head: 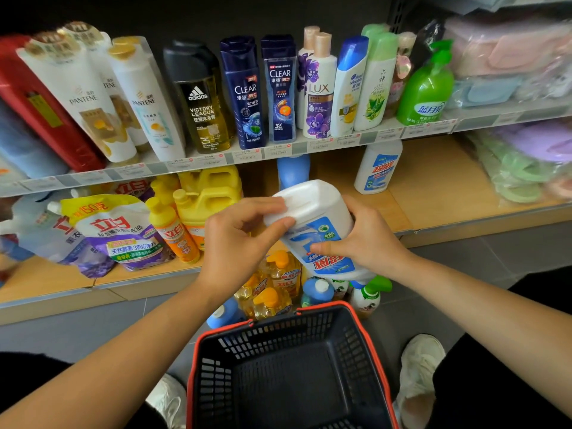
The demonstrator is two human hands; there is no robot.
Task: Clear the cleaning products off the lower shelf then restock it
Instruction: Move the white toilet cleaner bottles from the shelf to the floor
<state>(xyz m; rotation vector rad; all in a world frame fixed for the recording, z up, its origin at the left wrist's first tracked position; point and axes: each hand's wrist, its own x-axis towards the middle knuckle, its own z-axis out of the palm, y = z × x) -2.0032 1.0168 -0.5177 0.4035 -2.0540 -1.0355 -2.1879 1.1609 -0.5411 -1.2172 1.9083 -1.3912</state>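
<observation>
I hold a white detergent bottle (315, 224) with a blue label upside down in front of the lower shelf (433, 212). My left hand (238, 239) grips its base end and my right hand (368, 236) wraps its side. On the lower shelf stand a second white bottle (376, 168), a blue bottle (292, 171), yellow jugs (210, 193), an orange-labelled yellow bottle (173, 230) and refill pouches (117, 233). Several bottles (278, 286) stand on the floor under my hands, just beyond the basket.
A dark basket with a red rim (291, 366) sits on the grey floor between my white shoes (418, 373). The upper shelf (247, 153) carries shampoo and body wash bottles. Packaged soft goods (513, 168) fill the right-hand shelves.
</observation>
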